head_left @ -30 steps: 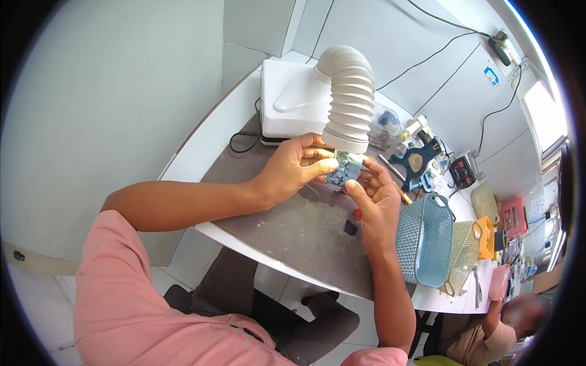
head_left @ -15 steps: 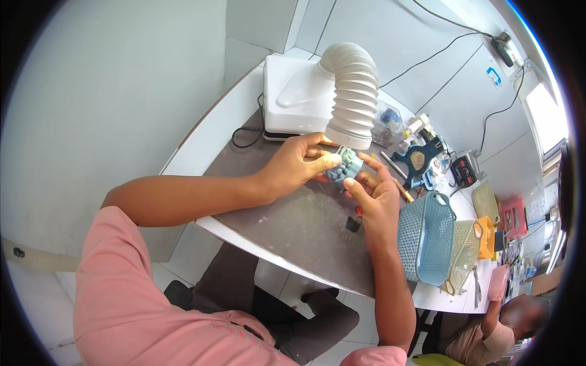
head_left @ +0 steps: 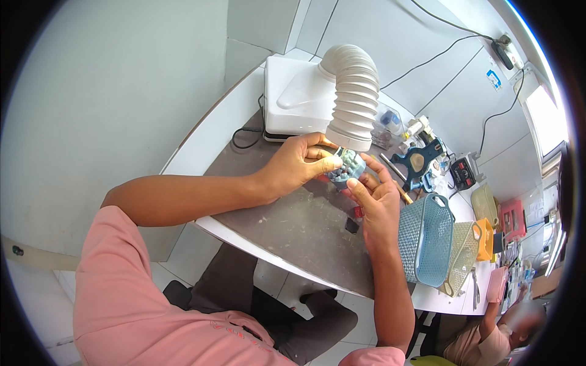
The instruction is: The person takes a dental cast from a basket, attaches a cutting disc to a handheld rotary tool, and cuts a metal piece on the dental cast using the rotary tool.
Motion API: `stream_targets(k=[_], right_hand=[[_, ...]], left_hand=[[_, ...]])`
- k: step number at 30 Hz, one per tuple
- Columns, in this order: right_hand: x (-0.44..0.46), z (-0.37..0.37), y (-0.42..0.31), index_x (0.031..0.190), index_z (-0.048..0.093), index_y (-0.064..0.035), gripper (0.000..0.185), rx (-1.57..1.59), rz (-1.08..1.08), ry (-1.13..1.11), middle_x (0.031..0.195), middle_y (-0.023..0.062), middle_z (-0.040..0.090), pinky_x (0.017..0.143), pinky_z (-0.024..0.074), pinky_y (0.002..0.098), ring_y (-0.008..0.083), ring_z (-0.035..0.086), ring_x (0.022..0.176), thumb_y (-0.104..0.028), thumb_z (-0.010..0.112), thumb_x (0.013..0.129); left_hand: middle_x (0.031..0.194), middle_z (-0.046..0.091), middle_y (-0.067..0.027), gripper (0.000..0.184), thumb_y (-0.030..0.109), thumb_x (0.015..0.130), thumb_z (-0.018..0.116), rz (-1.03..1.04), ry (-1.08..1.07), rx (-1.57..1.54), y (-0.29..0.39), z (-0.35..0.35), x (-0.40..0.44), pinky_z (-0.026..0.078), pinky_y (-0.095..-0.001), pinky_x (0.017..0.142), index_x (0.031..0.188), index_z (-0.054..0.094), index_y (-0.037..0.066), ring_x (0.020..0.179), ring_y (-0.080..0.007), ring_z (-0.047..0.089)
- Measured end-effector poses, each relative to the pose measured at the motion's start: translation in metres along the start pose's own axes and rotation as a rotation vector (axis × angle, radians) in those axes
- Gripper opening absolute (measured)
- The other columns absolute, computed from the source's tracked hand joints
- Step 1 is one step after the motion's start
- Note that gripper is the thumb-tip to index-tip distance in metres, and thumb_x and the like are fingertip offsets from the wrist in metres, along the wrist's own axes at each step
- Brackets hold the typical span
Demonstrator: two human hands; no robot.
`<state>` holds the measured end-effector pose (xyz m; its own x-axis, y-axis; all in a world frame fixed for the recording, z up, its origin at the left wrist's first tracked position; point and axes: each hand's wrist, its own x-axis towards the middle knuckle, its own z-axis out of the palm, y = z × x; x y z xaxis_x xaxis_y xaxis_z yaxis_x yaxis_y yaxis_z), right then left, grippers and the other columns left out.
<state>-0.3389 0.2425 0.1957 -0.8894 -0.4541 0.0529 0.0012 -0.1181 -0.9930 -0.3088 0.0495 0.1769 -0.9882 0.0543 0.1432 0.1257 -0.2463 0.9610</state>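
From where I stand, the lumpy cast [head_left: 349, 166] is up off the counter [head_left: 274, 235], held between 2 hands, right by the mouth of a ribbed hose [head_left: 353, 91]; I can't tell whether they touch. The left hand [head_left: 299, 166] pinches its near-left edge, thumb in front. The right hand [head_left: 379, 198] grips the lower right, thumb on the front and fingers curled around the side. So the handling is underway and the piece isn't set down; how much of it is finished or left, its surface doesn't tell me.

The cast looks hard and knobbly, blue-grey with a greenish patch. The hose is pale, with accordion-like rings, joined to a smooth, round-cornered white box [head_left: 296, 91]. The counter's dark top is scuffed; beside it stands a blue basket [head_left: 425, 238], its plastic walls perforated.
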Motion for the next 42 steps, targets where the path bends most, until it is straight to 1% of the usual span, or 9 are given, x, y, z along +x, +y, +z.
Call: stream_targets(k=[7,11,13,19,26,28,32,38,42], right_hand=[[0.0,0.003,-0.001,0.135,0.045,0.0027,0.053,-0.061,-0.031,0.026,0.114,0.0131,0.06,0.086,0.0552,0.0272,0.0155,0.064,0.101,0.005,0.067,0.086],[0.001,0.003,0.0,0.14,0.041,0.0018,0.061,-0.062,-0.055,0.026,0.121,0.0146,0.056,0.085,0.0546,0.026,0.0157,0.063,0.1,0.005,0.068,0.085],[-0.001,0.005,-0.004,0.142,0.039,0.0013,0.065,-0.069,-0.077,0.04,0.123,0.0152,0.054,0.084,0.0543,0.0254,0.0158,0.063,0.099,0.005,0.068,0.084],[0.0,0.005,0.004,0.145,0.037,-0.0012,0.07,-0.084,-0.124,-0.059,0.124,0.0149,0.053,0.081,0.0535,0.0233,0.0144,0.063,0.099,0.007,0.067,0.082],[0.002,0.004,0.001,0.133,0.041,-0.0013,0.057,-0.09,-0.1,-0.046,0.119,0.0143,0.056,0.084,0.0553,0.0256,0.0164,0.065,0.099,0.004,0.07,0.084],[0.001,0.005,0.0,0.131,0.041,-0.0027,0.053,-0.032,-0.122,-0.012,0.119,0.0162,0.056,0.085,0.0576,0.0286,0.0181,0.066,0.098,0.004,0.069,0.086],[0.002,0.002,0.002,0.128,0.043,-0.0026,0.049,-0.044,-0.096,-0.008,0.117,0.0165,0.057,0.083,0.0581,0.0287,0.0183,0.067,0.096,0.002,0.069,0.087],[0.003,-0.003,0.006,0.119,0.048,-0.0023,0.038,-0.08,-0.05,0.043,0.107,0.0154,0.063,0.076,0.0579,0.0258,0.0155,0.066,0.095,-0.005,0.071,0.089],[0.004,-0.004,0.008,0.111,0.053,-0.0026,0.029,-0.141,-0.085,0.106,0.105,0.0102,0.064,0.076,0.0521,0.0232,0.0121,0.063,0.09,-0.007,0.071,0.089]], left_hand=[[0.099,0.07,-0.0065,0.028,0.01,0.092,0.068,0.042,0.003,0.052,-0.002,-0.002,0.002,0.053,-0.0232,0.078,0.116,0.058,-0.001,0.089,-0.0083,0.064],[0.099,0.07,-0.0068,0.029,0.01,0.092,0.069,0.058,-0.013,0.053,-0.003,-0.003,0.002,0.052,-0.0233,0.078,0.117,0.058,-0.001,0.089,-0.0089,0.064],[0.108,0.068,-0.0083,0.034,0.01,0.092,0.068,0.076,-0.048,0.065,-0.001,-0.004,0.0,0.053,-0.0279,0.086,0.122,0.058,-0.001,0.1,-0.0111,0.064],[0.107,0.068,-0.0075,0.038,0.012,0.091,0.07,0.111,-0.077,0.172,-0.001,-0.003,0.0,0.052,-0.028,0.088,0.124,0.055,0.0,0.1,-0.0118,0.064],[0.112,0.064,-0.0068,0.04,0.014,0.09,0.072,0.142,-0.036,0.144,-0.005,-0.002,-0.001,0.052,-0.0284,0.087,0.123,0.054,0.0,0.098,-0.0116,0.063],[0.104,0.061,-0.0083,0.039,0.014,0.087,0.076,-0.007,-0.075,0.042,-0.002,0.0,-0.004,0.056,-0.0254,0.079,0.115,0.056,-0.002,0.092,-0.0126,0.062],[0.106,0.058,-0.0084,0.035,0.012,0.088,0.074,-0.061,-0.101,0.045,-0.007,-0.001,-0.002,0.057,-0.0255,0.078,0.115,0.056,-0.001,0.093,-0.0136,0.062],[0.11,0.062,-0.0051,0.029,0.007,0.091,0.068,-0.118,-0.125,-0.143,-0.016,-0.008,0.002,0.051,-0.0255,0.09,0.118,0.057,0.002,0.098,-0.0091,0.061],[0.112,0.062,-0.0046,0.03,0.008,0.093,0.065,-0.144,-0.124,-0.134,-0.007,-0.006,0.0,0.05,-0.026,0.094,0.121,0.055,0.001,0.104,-0.0099,0.06]])
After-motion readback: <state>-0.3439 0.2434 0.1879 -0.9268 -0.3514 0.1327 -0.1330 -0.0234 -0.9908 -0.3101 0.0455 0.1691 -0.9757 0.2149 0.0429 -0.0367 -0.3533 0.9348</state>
